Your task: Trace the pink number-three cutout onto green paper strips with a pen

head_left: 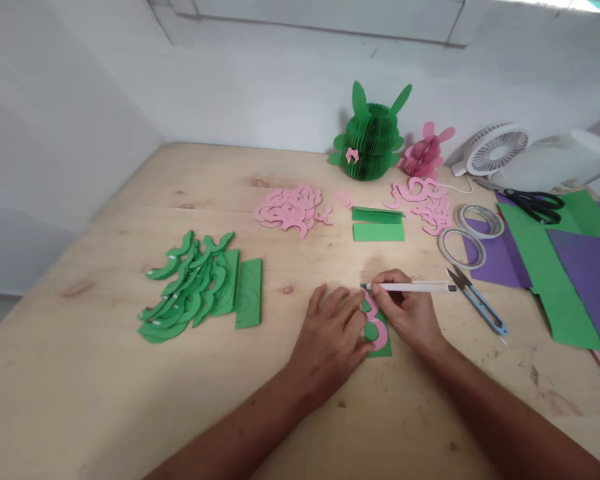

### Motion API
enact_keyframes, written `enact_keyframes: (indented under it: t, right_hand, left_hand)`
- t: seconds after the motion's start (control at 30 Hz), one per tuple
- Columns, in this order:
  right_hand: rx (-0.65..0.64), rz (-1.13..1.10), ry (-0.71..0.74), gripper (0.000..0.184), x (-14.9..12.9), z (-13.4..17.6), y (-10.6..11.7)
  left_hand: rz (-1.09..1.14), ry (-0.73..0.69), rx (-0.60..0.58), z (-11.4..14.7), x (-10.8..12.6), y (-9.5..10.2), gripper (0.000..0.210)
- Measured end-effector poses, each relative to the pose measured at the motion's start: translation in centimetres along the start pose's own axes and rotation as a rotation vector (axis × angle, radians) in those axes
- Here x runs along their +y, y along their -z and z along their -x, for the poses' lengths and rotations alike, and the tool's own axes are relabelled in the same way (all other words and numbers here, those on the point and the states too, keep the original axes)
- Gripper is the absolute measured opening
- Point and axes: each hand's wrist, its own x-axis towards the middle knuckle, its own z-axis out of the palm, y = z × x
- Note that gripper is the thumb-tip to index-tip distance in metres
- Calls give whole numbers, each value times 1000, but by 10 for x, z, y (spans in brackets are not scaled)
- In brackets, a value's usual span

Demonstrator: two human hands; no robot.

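Observation:
My right hand (407,310) grips a white pen (420,287), its tip down at the top of a pink curved paper cutout (379,335). That cutout lies on a green paper strip (384,350) on the wooden table. Spread flat, my left hand (333,327) presses the cutout and strip from the left, hiding part of both. Just beyond the hands are a green paper rectangle (379,232) and a folded green piece (377,215). To the left lie a heap of green curved cutouts (185,287) and a green strip with drawn outlines (249,293).
Pink cutouts (290,208) lie farther back. Green (373,143) and pink (423,157) honeycomb paper figures stand by the wall near a white fan (497,150). At right are tape rolls (463,248), blue thread snips (483,307), black scissors (535,200) and purple paper (587,273).

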Motion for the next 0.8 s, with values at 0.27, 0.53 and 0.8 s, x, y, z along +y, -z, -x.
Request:
enact_keyframes:
  t: [0.27,0.53,0.8]
  right_hand:
    - [8,-12,6,7,-1,0,0]
    - [-8,1,50,11,-1,2,1]
    - [-42,162,207,18,5,3,2]
  left_hand:
    - [-9,-8,4,0,0,1,23]
    - [-23,-2,-1,0,1,2,22]
    - [-22,4,10,-1,2,3,19]
